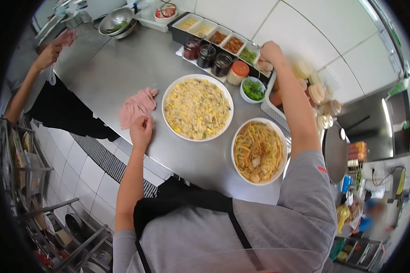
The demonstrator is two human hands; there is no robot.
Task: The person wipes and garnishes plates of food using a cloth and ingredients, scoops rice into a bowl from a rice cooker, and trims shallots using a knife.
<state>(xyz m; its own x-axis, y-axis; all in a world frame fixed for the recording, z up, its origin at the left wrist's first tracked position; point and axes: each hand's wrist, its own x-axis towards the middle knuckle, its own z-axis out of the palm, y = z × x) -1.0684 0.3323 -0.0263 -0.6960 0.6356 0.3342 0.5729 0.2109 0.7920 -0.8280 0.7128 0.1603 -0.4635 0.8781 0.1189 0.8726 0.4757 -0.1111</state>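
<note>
My left hand (141,132) is closed, with curled fingers at the near edge of a crumpled pink cloth (140,105). I cannot make out whether the fingers grip it. My right hand (272,52) is closed above the end compartment of the condiment rack (180,34), beside the chopped green topping (248,55); what its fingers hold is hidden. Between my arms are a large white bowl of fried rice with egg (197,109) and a white bowl of stir-fried noodles (258,152). A small bowl of green leaves (253,89) stands below my right hand.
Dark sauce jars (206,55) and a red-lidded jar (238,73) line the rack's front. A white basket (274,109) and several bottles (316,93) are under and beyond my right arm. Metal bowls (117,22) stand far left. Another person's hand (48,55) is at left.
</note>
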